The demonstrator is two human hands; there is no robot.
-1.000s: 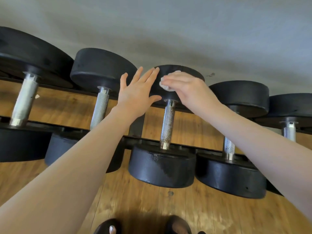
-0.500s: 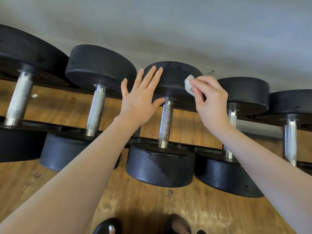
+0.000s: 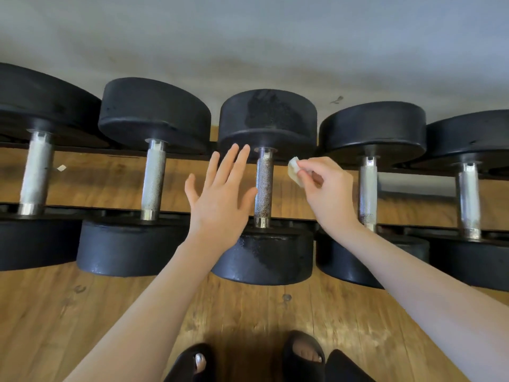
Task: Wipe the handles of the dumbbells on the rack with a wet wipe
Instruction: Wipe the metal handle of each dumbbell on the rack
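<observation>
Five black dumbbells lie side by side on the rack [image 3: 176, 157] in front of me, each with its metal handle running away from me between two round heads, and the wooden floor [image 3: 82, 312] shows beneath and between them. My left hand [image 3: 220, 199] is released and spread flat, fingers straight and slightly fanned, held up just left of the middle dumbbell [image 3: 265, 188]; its thumb edge sits right beside that knurled handle [image 3: 264, 186], though I cannot tell whether it actually touches the metal, and its fingertips reach toward the underside of the far head. My right hand [image 3: 326, 188] is on the other side of the same handle, near it but apart, with the fingers curled and the thumb and forefinger pinching a small crumpled wet wipe [image 3: 295, 169]. The wipe pokes out to the left of my right knuckles, toward the handle, without touching it. The far head of the middle dumbbell carries a darker damp-looking patch on top, beyond my left fingertips, and the near head below my wrists looks glossy and streaked. Down by my elbows are my feet in black slippers [image 3: 303, 351].
</observation>
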